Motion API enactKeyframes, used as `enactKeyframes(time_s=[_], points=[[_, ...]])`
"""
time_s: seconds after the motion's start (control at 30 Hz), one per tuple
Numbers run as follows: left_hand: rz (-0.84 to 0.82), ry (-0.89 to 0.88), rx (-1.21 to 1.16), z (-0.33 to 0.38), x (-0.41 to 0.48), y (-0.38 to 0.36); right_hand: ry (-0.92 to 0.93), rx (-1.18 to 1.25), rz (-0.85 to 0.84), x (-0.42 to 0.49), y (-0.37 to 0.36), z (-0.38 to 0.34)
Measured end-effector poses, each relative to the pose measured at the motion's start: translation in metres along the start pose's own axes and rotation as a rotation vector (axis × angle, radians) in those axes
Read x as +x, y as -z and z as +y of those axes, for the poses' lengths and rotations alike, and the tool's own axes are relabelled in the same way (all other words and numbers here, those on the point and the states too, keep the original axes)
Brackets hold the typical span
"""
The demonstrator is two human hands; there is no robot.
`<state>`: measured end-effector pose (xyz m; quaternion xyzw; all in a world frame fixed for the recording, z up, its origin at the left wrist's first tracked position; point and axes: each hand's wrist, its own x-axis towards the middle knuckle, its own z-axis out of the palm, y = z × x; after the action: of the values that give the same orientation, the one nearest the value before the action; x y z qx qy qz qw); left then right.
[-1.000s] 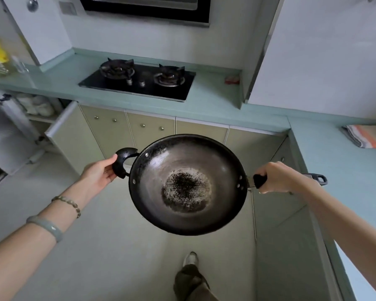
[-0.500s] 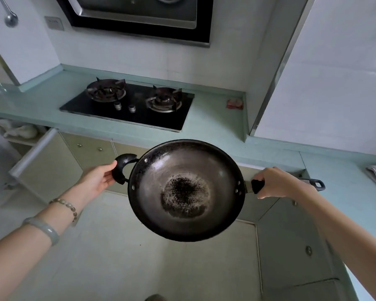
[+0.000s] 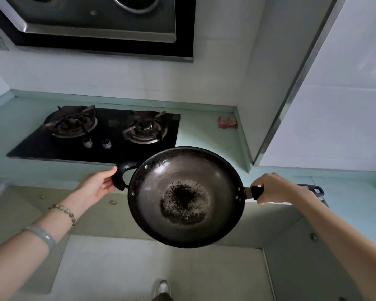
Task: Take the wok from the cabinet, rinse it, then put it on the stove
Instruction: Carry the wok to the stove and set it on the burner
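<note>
A dark round wok [image 3: 186, 196] with a blackened patch in its bottom hangs level in the air in front of the counter. My left hand [image 3: 98, 184] grips its small black loop handle on the left. My right hand [image 3: 274, 189] is closed around its long black handle on the right, whose end sticks out past my wrist. The black two-burner gas stove [image 3: 102, 131] lies on the pale green counter, behind and left of the wok. No pan stands on either burner.
A range hood [image 3: 100, 25] hangs above the stove. A pink crumpled item [image 3: 227, 122] lies in the counter corner right of the stove. Cabinet doors [image 3: 109, 211] run under the counter. A white wall panel with a metal edge [image 3: 295, 83] rises at right. My shoe [image 3: 163, 288] shows below.
The wok has come closer to the counter and stove, held the same way in both hands. The view has tilted up, bringing the range hood in and dropping the open cabinet out at left.
</note>
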<state>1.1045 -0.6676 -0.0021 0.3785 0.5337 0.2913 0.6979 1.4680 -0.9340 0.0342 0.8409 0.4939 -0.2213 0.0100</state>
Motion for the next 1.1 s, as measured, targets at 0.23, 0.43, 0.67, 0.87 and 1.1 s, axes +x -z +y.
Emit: enactKeyframes(time_s=[0.23, 0.43, 0.67, 0.87, 1.1], points=[[-0.087, 0.069, -0.048, 0.061, 0.107, -0.048, -0.153, 0.053, 0.004, 0.078, 0.023, 0.006], [-0.129, 0.112, -0.018, 0.078, 0.19, -0.096, -0.179, -0.008, 0.002, 0.12, 0.033, 0.025], [-0.104, 0.113, 0.038, 0.077, 0.261, -0.159, -0.205, 0.04, -0.096, 0.17, 0.028, 0.055], [-0.091, 0.067, 0.14, 0.077, 0.298, -0.21, -0.228, 0.084, -0.132, 0.202, 0.018, 0.07], [-0.126, 0.075, 0.24, 0.089, 0.344, -0.258, -0.297, 0.128, -0.096, 0.224, 0.003, 0.073]])
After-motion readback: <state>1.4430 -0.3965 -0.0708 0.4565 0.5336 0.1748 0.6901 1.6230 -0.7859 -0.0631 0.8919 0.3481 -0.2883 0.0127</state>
